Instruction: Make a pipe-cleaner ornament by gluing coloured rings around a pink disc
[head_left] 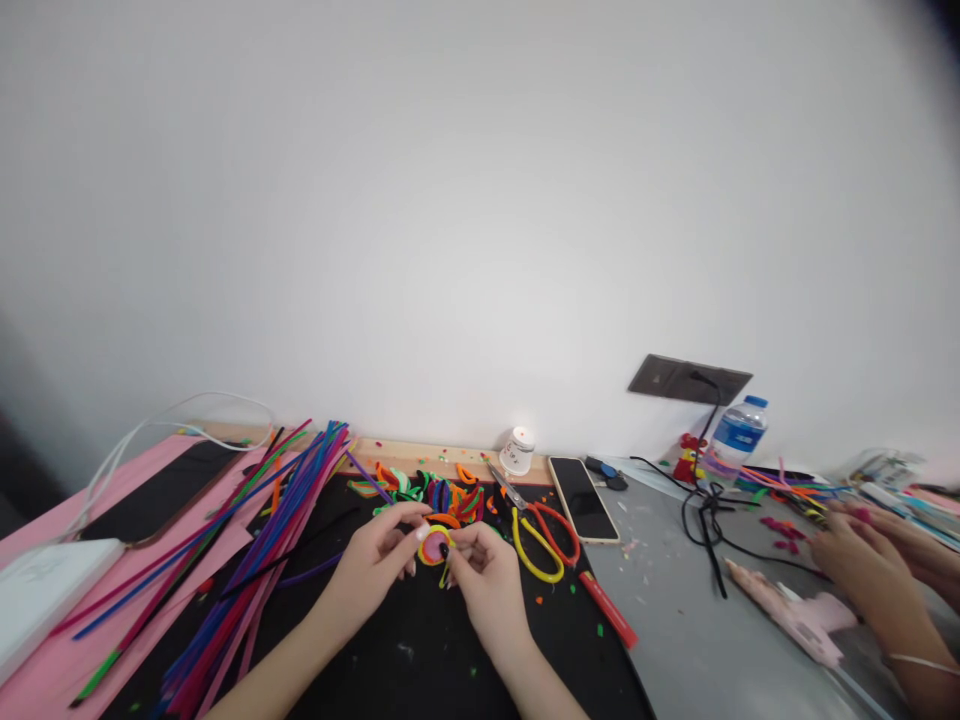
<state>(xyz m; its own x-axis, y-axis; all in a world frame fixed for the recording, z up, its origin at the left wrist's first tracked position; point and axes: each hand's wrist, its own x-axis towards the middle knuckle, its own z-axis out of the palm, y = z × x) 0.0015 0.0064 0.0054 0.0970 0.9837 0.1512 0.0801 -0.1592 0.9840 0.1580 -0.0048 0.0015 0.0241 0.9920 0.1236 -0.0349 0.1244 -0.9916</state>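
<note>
My left hand and my right hand meet over a black mat, fingers pinched together on a small coiled pipe-cleaner piece, pink in the middle with a yellow and orange rim. A thin yellow-green tail hangs below it. Just behind the hands lies a heap of bent pipe-cleaner loops in orange, green, blue and red.
A bundle of long pipe cleaners fans out left. Scissors, a phone, a red pen and a small white jar lie right of my hands. Another person's hands work at far right near a pink glue gun, cables and a water bottle.
</note>
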